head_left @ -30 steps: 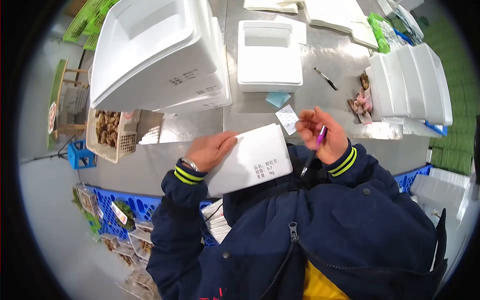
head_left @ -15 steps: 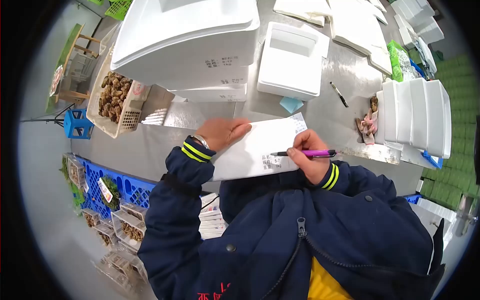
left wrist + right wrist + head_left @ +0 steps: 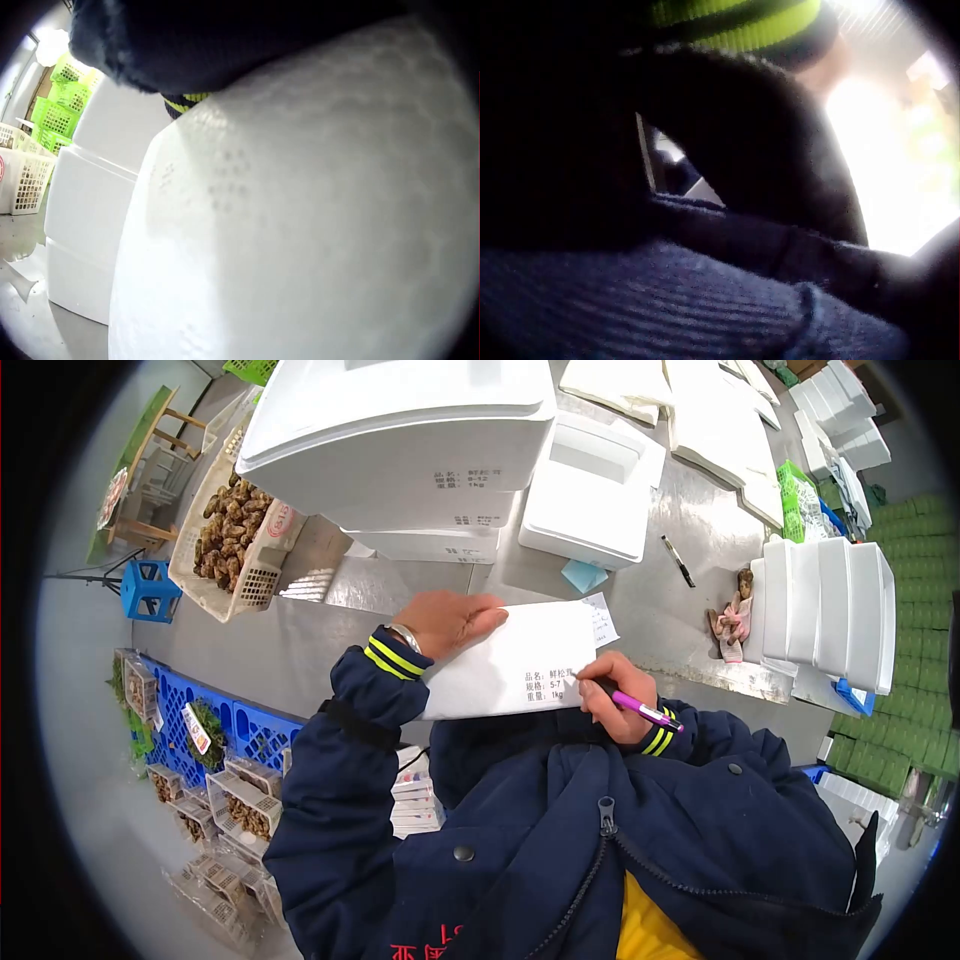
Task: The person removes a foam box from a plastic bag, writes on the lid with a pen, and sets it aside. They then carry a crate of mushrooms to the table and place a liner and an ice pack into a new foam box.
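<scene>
In the head view my left hand (image 3: 450, 625) grips the upper left edge of a white foam box (image 3: 490, 670). Its thumb lies along the edge, while the other fingers are mostly hidden. Black printed lettering (image 3: 548, 687) shows on the box face turned up towards me. My right hand (image 3: 622, 698) pinches a purple and black pen (image 3: 640, 710), its tip right at the right end of the lettering. The box's pale, beaded surface (image 3: 315, 202) fills most of the left wrist view. In the right wrist view a dark sleeve (image 3: 705, 292) covers nearly everything.
Stacked foam boxes (image 3: 400, 470) stand left, beside a crate of brown mushrooms (image 3: 228, 540). A lidded foam box (image 3: 585, 495) sits ahead. A printed slip (image 3: 602, 622), another pen (image 3: 678, 562) and pinkish gloves (image 3: 732, 625) lie nearby. More foam boxes (image 3: 830, 610) stand right.
My right hand has come down from beside the box and brought the pen onto its lettering, then shifted slightly right and down. My left hand stays on the box; the head view has shifted.
</scene>
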Demonstrator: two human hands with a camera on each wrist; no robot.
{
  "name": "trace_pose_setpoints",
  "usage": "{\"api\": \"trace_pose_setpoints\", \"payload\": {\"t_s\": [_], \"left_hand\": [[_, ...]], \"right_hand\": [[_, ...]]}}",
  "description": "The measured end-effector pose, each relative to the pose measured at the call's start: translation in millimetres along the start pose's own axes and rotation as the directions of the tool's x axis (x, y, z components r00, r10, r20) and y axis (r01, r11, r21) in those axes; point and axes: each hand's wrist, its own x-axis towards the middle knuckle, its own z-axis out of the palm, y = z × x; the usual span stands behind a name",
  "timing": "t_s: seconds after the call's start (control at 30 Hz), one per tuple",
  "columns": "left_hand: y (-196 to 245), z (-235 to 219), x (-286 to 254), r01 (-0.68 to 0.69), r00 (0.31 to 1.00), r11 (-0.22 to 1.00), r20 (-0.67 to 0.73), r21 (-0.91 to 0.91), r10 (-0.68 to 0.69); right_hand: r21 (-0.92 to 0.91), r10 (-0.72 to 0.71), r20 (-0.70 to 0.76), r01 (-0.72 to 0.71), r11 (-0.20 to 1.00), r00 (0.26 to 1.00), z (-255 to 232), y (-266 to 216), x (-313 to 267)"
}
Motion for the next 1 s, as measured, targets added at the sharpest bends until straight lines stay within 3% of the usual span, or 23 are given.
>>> {"api": "trace_pose_setpoints", "payload": {"t_s": [0.07,0.27,0.47,0.6,1.0], "left_hand": [[1.0,-2.0,-0.3,0.022,1.000,1.000,0.014,-0.004,-0.022],[-2.8,0.2,1.2,0.010,1.000,1.000,0.020,0.004,-0.010],[-3.8,1.1,1.5,0.005,1.000,1.000,0.020,0.002,-0.005],[-4.8,2.6,1.4,-0.001,1.000,1.000,0.009,0.013,0.001],[-3.9,-0.2,0.8,-0.005,1.000,1.000,0.020,-0.019,0.005]], "right_hand": [[-0.185,-0.112,0.045,0.118,0.976,0.993,-5.1,2.9,-0.4],[-0.330,-0.217,0.025,0.213,0.920,0.976,0.6,-0.4,0.9],[-0.295,-0.117,0.006,0.114,0.949,0.993,3.4,1.1,3.6],[-0.351,-0.160,0.049,0.167,0.921,0.986,1.7,-3.2,4.1],[-0.303,-0.083,0.061,0.097,0.948,0.995,1.0,-3.5,3.2]]}}
